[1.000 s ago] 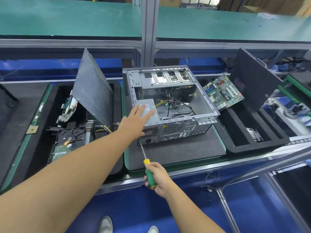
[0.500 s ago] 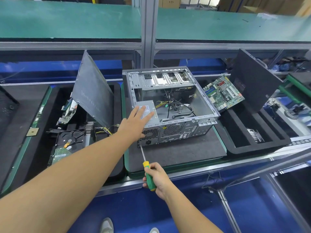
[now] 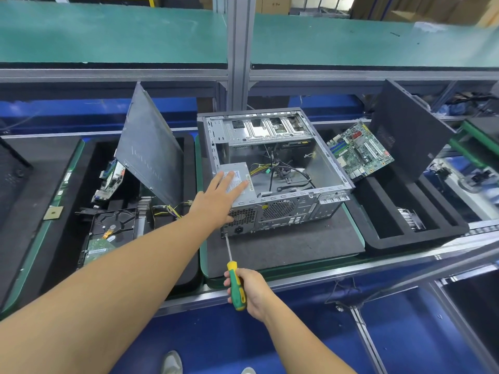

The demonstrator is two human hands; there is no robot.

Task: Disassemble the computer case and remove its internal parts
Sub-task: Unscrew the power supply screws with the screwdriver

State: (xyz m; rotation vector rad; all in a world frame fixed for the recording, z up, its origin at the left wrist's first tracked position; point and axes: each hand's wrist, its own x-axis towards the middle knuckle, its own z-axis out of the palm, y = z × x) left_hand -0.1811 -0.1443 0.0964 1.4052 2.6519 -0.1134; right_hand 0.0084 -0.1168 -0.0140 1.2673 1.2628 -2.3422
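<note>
An open grey computer case (image 3: 328, 168) lies on its side on a dark mat (image 3: 297, 247), rear panel toward me. Inside its near left corner sits a silver power supply (image 3: 244, 188), with loose cables (image 3: 280, 172) beside it. My left hand (image 3: 218, 198) rests flat on the power supply, fingers straight. My right hand (image 3: 252, 291) grips the green-and-yellow handle of a screwdriver (image 3: 236, 284). Its tip touches the lower left corner of the case's rear panel.
A black foam tray (image 3: 189, 265) on the left holds a leaning side panel (image 3: 149, 147), a hard drive (image 3: 114, 225) and a card (image 3: 112, 182). On the right, a motherboard (image 3: 360, 149) and a second panel (image 3: 407, 130) lean in another tray (image 3: 421, 238) that holds a heatsink (image 3: 411, 220).
Both hands stay almost where they were, the left on the power supply and the screwdriver tip at the rear corner. My view has shifted slightly.
</note>
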